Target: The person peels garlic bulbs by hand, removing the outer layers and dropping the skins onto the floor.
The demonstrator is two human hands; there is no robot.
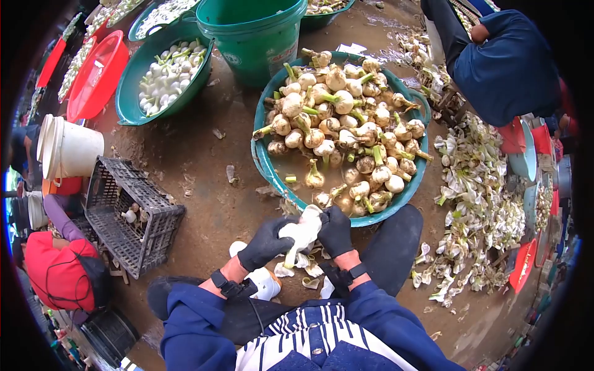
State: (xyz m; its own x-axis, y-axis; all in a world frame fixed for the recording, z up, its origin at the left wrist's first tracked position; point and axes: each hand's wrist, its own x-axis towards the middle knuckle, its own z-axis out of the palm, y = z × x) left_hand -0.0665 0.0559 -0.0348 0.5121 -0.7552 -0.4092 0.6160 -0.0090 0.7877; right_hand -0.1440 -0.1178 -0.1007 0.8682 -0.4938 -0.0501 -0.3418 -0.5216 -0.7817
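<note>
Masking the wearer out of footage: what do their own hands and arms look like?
Left hand and right hand: black gloves, no legible markings. Each wrist carries a black strapped device. Sleeves dark blue, ending short of the straps. A thin dark cord hangs near the left wrist.

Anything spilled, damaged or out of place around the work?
Loose pale peelings lie strewn across the brown ground right of the blue-green tub, outside any container, which looks untidy. The tub's bulbs are heaped, with a couple of stems poking over its rim. I see no clear damage.
</note>
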